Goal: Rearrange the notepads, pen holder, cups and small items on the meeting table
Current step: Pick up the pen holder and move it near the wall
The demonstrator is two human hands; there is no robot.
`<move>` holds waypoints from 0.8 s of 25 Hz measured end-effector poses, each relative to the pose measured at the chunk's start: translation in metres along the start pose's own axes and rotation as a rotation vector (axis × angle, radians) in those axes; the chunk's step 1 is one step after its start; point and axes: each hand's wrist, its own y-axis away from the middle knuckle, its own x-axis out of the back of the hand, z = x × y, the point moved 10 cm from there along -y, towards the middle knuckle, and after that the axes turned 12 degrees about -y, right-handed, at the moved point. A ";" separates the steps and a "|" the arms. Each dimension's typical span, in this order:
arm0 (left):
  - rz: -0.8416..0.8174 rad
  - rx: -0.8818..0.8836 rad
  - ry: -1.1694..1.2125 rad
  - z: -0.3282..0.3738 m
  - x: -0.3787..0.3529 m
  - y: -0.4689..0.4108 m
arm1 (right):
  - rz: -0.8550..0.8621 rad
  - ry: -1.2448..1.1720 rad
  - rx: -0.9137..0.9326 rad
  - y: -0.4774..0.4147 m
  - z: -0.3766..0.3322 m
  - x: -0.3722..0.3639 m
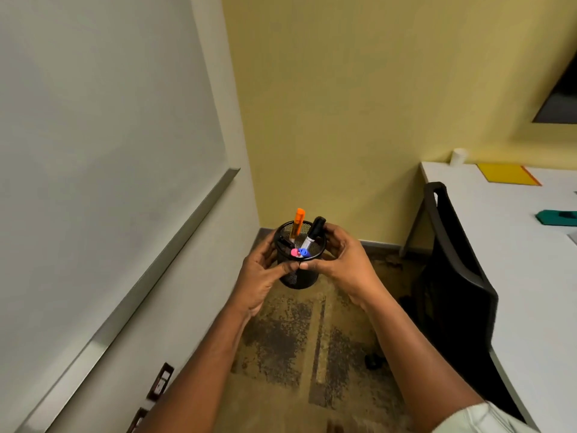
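A black mesh pen holder (299,278) is held in the air over the floor, away from the table. In it stand an orange marker (297,222), a black marker (315,230) and pens with pink and blue ends. My left hand (259,278) grips its left side and my right hand (345,260) grips its right side, thumbs meeting at the front. On the white meeting table (530,276) at the right lie a yellow notepad (505,174), a white cup (458,156) and a teal item (557,217).
A black office chair (452,276) stands pushed against the table's left edge. A whiteboard (93,120) with a metal tray covers the wall at the left. Wall sockets (160,381) sit low on that wall. Patterned carpet lies below my arms.
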 end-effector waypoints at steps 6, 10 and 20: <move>-0.050 0.065 -0.034 -0.047 0.004 -0.125 | 0.040 -0.030 -0.052 -0.118 0.051 0.029; -0.083 0.065 -0.052 -0.053 -0.002 -0.221 | 0.069 -0.016 -0.063 -0.203 0.059 0.064; -0.253 0.059 0.013 -0.080 -0.064 -0.443 | 0.222 0.055 -0.061 -0.374 0.072 0.170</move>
